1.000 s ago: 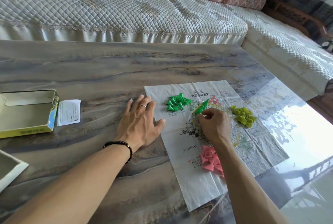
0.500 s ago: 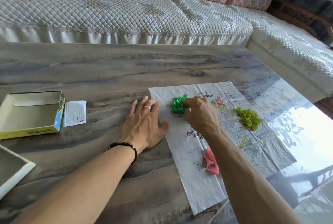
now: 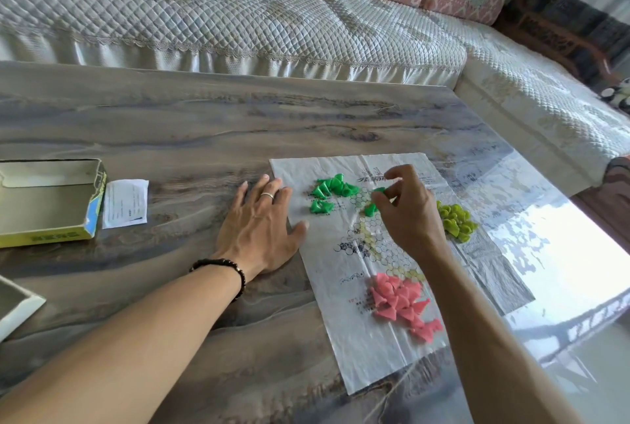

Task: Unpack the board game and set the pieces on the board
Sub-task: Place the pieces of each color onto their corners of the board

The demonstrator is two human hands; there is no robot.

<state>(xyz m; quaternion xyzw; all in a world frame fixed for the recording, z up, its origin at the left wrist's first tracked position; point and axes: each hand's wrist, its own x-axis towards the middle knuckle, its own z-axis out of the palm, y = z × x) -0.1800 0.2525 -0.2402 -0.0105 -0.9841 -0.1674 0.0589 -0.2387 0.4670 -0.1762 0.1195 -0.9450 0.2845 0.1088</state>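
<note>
Green plastic game pieces (image 3: 332, 191), small cone shapes, lie in a loose heap near the far left corner of a creased paper game board (image 3: 385, 355) printed with a honeycomb of circles. The board is spread flat on a wood-grain table (image 3: 170, 123), toward the table's right side. The person's right hand (image 3: 405, 215) hovers over the far middle of the board, fingers curled, pinching one green piece (image 3: 379, 190) between thumb and fingertips. Another green piece (image 3: 370, 209) sits on the board just below that hand. Yellow-green pieces (image 3: 456, 220) are piled near the board's right edge, partly hidden behind the right hand. Pink pieces (image 3: 402, 302) are heaped toward the board's near edge, beside the right forearm.

The left hand (image 3: 262, 232) lies flat on the table with fingers spread and straight, its thumb and fingertips resting on the board's left edge. It wears a ring, and a dark bead bracelet (image 3: 221, 270) circles the wrist.

At the table's left edge stands an open yellow box (image 3: 85, 215), with a white paper slip (image 3: 125, 202) just beside it. A second box half (image 3: 20, 309) shows at the near left edge. A quilted sofa (image 3: 238, 14) runs behind the table.
</note>
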